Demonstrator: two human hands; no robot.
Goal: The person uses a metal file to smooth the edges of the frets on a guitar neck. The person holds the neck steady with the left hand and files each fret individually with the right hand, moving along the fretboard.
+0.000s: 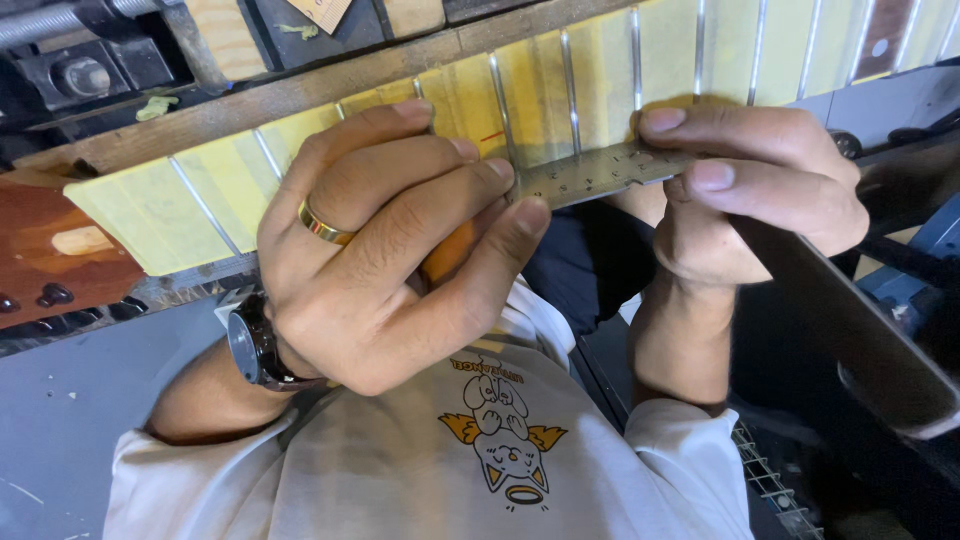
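A small steel ruler [600,172] lies across the guitar neck [560,90], whose spaces between the metal frets carry yellow tape. The left hand [380,250], fingers curled, pinches the ruler's 9 o'clock end; the right hand [750,190] grips its 3 o'clock end between thumb and fingers. A gold ring [322,226] and a dark wristwatch [255,345] sit on the left hand and wrist.

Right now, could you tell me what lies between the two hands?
In the head view, a steel ruler spans between left hand and right hand, over the taped fretboard.
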